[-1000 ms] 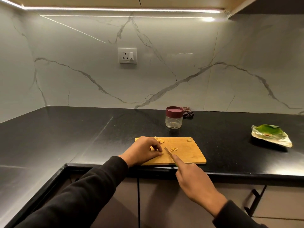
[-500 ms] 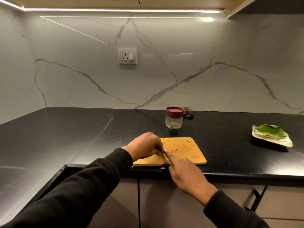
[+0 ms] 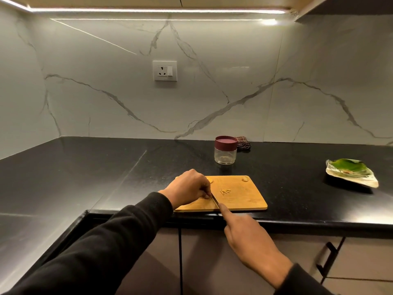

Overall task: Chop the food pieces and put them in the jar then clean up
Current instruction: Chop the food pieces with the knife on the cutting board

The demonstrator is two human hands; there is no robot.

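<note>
Head view: I'm judging chopping step in progress. Left hand (image 3: 189, 186) curling fingers, pinning piece on cutting board (image 3: 244, 201), near-left part; piece itself hidden under fingers. Right hand (image 3: 246, 237) gripping knife (image 3: 214, 199), forefinger lying along spine, blade touching board beside left fingertips. Cut slivers (image 3: 225, 190) lying mid-board. Next move, I reckon: slicing down clear of fingertips. Jar (image 3: 225, 152) standing behind board, lid on, few pieces inside. Leaf dish (image 3: 350, 172) sitting well right of board, bits in it.
</note>
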